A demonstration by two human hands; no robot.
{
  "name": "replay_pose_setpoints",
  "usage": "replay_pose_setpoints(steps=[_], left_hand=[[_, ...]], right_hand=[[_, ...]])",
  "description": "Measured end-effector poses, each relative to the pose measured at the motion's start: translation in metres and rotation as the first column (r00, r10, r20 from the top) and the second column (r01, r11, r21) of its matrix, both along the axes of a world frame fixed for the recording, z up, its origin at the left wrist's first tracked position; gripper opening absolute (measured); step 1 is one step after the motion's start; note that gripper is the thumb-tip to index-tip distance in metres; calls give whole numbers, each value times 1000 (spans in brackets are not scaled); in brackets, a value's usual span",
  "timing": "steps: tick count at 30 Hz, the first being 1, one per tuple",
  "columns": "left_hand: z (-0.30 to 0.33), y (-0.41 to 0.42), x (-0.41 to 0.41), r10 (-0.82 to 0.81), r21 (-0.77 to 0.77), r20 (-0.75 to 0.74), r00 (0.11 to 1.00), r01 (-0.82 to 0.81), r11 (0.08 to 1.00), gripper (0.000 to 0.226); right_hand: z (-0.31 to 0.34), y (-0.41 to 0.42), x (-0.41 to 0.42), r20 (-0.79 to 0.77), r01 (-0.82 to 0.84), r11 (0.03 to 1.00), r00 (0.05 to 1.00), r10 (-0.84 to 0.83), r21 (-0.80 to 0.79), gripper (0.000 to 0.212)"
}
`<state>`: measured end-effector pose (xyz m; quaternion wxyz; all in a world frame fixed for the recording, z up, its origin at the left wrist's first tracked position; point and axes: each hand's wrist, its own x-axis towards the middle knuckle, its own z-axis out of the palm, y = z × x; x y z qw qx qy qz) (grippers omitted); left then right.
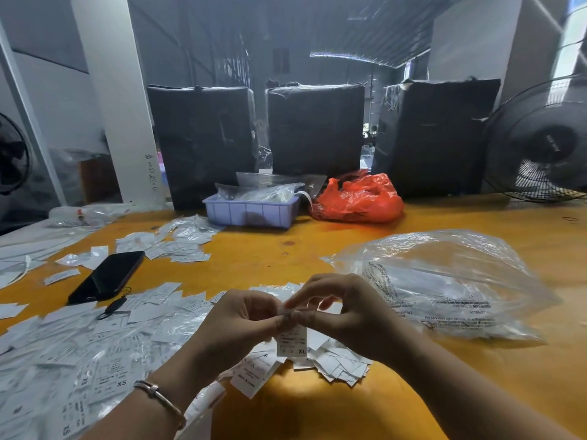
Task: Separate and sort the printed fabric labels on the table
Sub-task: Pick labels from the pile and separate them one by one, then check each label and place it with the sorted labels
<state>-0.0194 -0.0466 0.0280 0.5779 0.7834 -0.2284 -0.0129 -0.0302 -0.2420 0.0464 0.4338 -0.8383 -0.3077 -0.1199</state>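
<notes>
A white fabric label [293,341] printed "XL" hangs above the orange table [273,255]. My left hand [236,322] and my right hand [336,308] both pinch its top edge between thumb and fingers, fingertips nearly touching. Beneath the hands lies a small heap of white labels [336,360]. A much wider spread of printed labels [89,350], some marked "XS", covers the table's left side. Further labels [181,246] lie scattered toward the back left.
A black phone [108,276] lies among the left labels, a small black clip [112,308] beside it. A crumpled clear plastic bag [444,281] fills the right. At the back stand a lilac tray [251,211], a red bag [355,198], black-wrapped boxes [314,125] and a fan [546,144].
</notes>
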Motion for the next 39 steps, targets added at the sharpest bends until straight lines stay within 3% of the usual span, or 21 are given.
replay_pose_setpoints(steps=[5,7,11,15,19,21,23,26,30,34,37,39], left_hand=[[0,1,1,25,-9,3,1000,-25,1000,15],[1,1,0,43,-20,6,999,-43,999,22],[3,0,-1,49,-22,-7,999,-50,999,25],[6,-1,-3,62,-61,7,998,-62,996,27],[7,1,-2,147,-39,58,987,-145,989,10],[5,3,0,191,1,70,979,-191,982,14],[5,7,3,276,14,88,957,-278,960,14],[2,15,10,472,99,160,867,-490,866,19],[1,24,18,640,277,246,728,-685,674,22],[1,36,21,668,458,296,683,-715,529,22],[2,38,19,681,545,286,674,-699,463,18],[4,36,18,675,598,276,684,-672,436,18]], right_hand=[[-2,0,1,20,-3,1000,1000,2,3,18],[-3,-1,2,37,19,999,999,-20,28,21],[-6,-1,6,38,21,995,999,-25,101,7],[-9,0,7,13,10,987,1000,-12,162,10],[-11,1,7,-16,20,977,1000,-17,212,7],[-8,-1,7,-23,79,979,997,-76,188,4],[-8,-5,10,6,198,980,980,-198,38,8],[-12,-12,15,105,432,858,901,-420,-278,9],[-15,-21,22,126,569,748,817,-563,-341,17],[-14,-37,27,174,694,629,708,-685,-351,24],[-15,-46,31,183,731,491,627,-757,-473,31],[-16,-50,34,190,765,442,576,-795,-469,34]])
